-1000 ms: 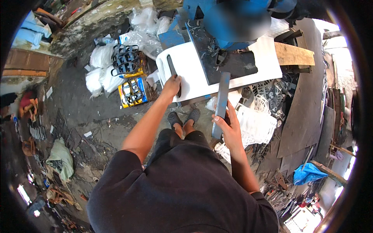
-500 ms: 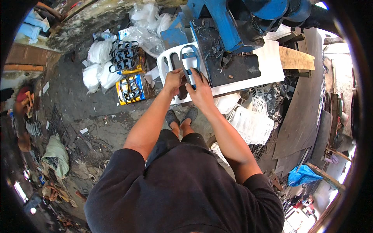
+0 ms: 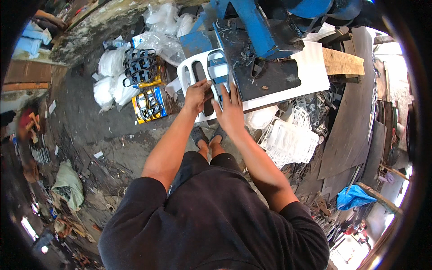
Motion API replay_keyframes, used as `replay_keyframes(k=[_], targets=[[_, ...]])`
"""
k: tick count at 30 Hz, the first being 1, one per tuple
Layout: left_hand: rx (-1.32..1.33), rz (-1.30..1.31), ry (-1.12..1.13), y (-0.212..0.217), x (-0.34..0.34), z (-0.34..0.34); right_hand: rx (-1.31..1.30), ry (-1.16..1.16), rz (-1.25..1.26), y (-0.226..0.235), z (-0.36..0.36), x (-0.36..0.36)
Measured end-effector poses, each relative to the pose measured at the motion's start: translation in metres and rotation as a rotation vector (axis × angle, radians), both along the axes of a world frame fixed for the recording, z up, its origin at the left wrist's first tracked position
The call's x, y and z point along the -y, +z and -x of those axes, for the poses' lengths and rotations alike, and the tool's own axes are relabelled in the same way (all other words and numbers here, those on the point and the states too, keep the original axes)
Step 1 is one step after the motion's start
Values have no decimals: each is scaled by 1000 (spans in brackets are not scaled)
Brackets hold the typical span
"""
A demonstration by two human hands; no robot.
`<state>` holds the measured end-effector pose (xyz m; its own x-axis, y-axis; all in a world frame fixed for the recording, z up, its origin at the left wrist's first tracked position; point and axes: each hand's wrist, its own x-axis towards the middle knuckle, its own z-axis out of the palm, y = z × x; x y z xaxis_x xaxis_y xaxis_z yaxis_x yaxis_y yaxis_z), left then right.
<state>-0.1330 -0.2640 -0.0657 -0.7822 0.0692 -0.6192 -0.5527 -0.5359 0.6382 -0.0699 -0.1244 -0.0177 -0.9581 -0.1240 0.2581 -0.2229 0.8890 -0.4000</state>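
Our left hand [image 3: 196, 95] pinches the near edge of the white slotted plastic panel [image 3: 191, 72]; our right hand [image 3: 230, 110] lies flat, holding a blue-grey strip [image 3: 219, 74] on it. At one o'clock, the blue machine [image 3: 252, 27] could catch our fingers.

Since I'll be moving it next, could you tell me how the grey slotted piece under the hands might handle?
The grey slotted piece looks thin and openwork, so probably light and slightly flexible. It lies flat on the white panel, so it should slide, not roll.
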Motion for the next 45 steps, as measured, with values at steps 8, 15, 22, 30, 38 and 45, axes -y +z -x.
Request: replay_keyframes(k=[8, 15, 22, 30, 38, 45], targets=[[12, 71, -27, -11, 3, 3, 520, -834, 1481, -30, -24, -76], [-23, 83, -2, 2, -40, 24, 402, -804, 1439, -52, 17, -115], [-257, 679, -83, -4, -58, 43, 418, -837, 1490, -47, 22, -133], [-747, 1499, -625, 2, -12, 165, 694, -719, 1716, -20, 3, -77], [-1023, 1396, -632, -12, -13, 175, 728, -764, 1641, -15, 13, -79], [-893, 1142, -716, 4, -10, 174, 287, -463, 687, -1, -21, -73]])
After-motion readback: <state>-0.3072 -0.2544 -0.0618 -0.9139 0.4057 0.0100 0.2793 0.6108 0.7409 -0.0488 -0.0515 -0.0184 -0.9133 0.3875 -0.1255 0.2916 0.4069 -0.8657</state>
